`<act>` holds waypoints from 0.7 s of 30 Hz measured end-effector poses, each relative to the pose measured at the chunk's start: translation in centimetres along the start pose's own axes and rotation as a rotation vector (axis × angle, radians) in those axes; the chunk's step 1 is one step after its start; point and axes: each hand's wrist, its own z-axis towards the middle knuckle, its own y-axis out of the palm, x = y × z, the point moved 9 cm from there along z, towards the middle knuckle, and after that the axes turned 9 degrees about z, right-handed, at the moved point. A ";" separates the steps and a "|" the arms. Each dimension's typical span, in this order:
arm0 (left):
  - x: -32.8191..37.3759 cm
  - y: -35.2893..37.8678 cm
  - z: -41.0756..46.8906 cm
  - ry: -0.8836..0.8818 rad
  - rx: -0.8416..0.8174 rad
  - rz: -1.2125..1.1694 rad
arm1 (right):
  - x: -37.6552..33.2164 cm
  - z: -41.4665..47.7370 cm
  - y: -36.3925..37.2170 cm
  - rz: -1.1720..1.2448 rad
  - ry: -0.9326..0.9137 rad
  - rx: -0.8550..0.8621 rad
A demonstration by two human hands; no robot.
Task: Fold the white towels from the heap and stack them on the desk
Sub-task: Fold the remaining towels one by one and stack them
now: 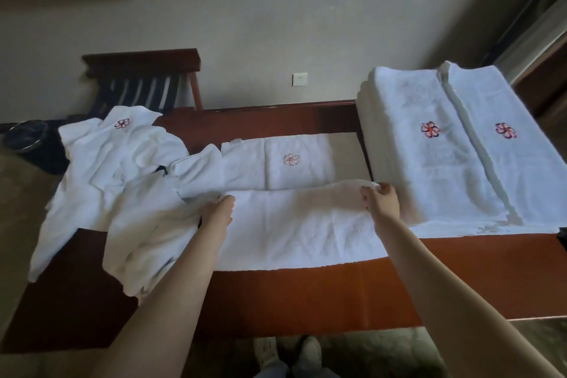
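A white towel lies spread across the middle of the brown desk, its near half doubled over toward the far half, where a pink flower emblem shows. My left hand grips the folded edge at its left end. My right hand pinches the same edge at its right end. A heap of loose white towels covers the desk's left part and hangs over its corner. At the right stands a stack of folded towels, two side by side on top, each with a red flower emblem.
A wooden luggage rack with dark straps stands behind the desk's left end by the wall. A dark round bin sits on the floor at far left. My shoes show under the desk's front edge.
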 end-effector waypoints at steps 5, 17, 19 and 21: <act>1.1 0.1 0.3 0.112 0.103 0.353 | 0.6 0.4 0.9 -0.134 0.005 -0.024; 0.1 12.9 -3.0 1.123 -0.083 1.235 | 3.2 -5.8 14.3 -0.941 -0.811 -0.606; -1.4 12.0 -0.8 1.037 -0.048 1.397 | 4.5 -4.3 13.9 -1.026 -0.805 -0.579; -2.0 10.9 1.4 0.919 -0.036 1.506 | 4.8 -1.4 11.6 -1.069 -0.724 -0.459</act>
